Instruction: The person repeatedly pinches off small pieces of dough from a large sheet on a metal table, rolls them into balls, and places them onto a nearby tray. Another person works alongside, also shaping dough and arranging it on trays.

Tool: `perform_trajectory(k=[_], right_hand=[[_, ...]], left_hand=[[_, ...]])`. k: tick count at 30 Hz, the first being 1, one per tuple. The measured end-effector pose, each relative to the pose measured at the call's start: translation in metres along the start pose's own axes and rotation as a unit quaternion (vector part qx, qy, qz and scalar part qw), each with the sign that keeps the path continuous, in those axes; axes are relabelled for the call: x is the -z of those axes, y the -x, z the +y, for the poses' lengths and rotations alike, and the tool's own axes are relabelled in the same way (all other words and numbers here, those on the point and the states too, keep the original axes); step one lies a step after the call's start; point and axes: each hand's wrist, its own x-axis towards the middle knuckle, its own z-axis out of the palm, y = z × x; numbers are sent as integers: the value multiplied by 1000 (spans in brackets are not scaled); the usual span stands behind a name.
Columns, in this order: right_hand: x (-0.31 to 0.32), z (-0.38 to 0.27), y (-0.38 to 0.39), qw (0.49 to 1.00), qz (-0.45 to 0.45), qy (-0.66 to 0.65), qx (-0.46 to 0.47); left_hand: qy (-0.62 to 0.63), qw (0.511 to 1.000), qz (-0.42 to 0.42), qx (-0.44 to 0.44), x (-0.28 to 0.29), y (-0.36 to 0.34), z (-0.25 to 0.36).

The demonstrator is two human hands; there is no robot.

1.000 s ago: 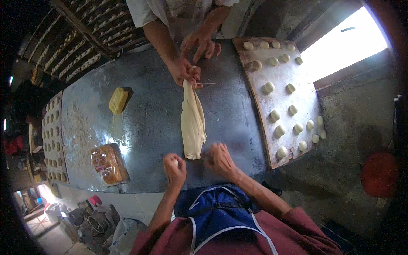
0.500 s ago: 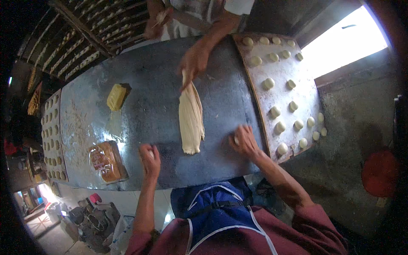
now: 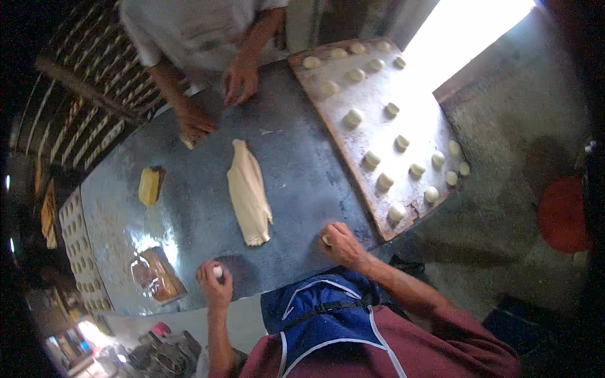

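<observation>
My left hand (image 3: 214, 286) is closed around a small white dough ball (image 3: 218, 271) near the table's front edge. To its right, my right hand (image 3: 342, 246) rests curled on the tabletop, fingers wrapped over another dough ball (image 3: 326, 239) that shows only in part. Between and beyond my hands lies a long flattened piece of dough (image 3: 248, 194), untouched by anyone. Across the table, a co-worker's hand (image 3: 196, 123) holds a pale bit of dough (image 3: 187, 141) at the surface. The co-worker's other hand (image 3: 241, 80) hangs loosely over the far edge.
A board (image 3: 372, 205) with several round dough pieces covers the table's right side. On the left are a yellow block (image 3: 149, 186), a clear-wrapped brown package (image 3: 157, 275) and another board of dough rounds (image 3: 80, 242). Racks (image 3: 94, 107) stand behind; machinery (image 3: 167, 353) is below left.
The view has turned and shifted. The co-worker's hand has let go of the long dough and drawn back. My left hand has turned, so its dough ball shows more.
</observation>
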Motion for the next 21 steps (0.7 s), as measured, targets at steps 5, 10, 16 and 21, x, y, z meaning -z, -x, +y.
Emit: perform_trajectory(k=[5, 10, 16, 21], right_hand=[[59, 0, -5, 995, 9, 103, 15], [77, 12, 25, 994, -105, 17, -1], [234, 62, -26, 937, 242, -115, -226], [308, 129, -68, 863, 490, -54, -111]], left_hand=[[-70, 946, -292, -119, 62, -45, 25], [73, 909, -275, -304, 20, -155, 198], [305, 855, -114, -404, -156, -297, 430], [192, 885, -180, -383, -280, -360, 517]])
